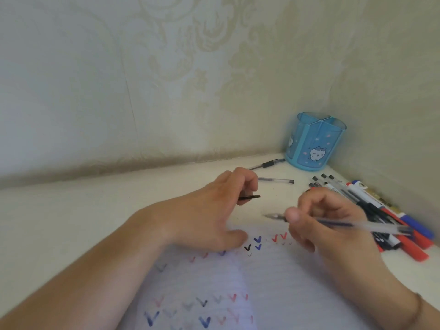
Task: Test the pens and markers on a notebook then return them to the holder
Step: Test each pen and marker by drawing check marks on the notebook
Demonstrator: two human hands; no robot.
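2 hands | left hand [209, 210] pinches likely cap [250, 197] | right hand [319, 225] grips pen [345, 224]

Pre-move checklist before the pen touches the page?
1. Cap off: the left hand pinches a black cap: ok.
2. Pen gripped by the right hand: ok.
3. Tip over the notebook: not ok, it hangs past the top edge.
4. Free space by the check marks: ok.
5. Ink flow: cannot tell.
6. Holder upright: ok.
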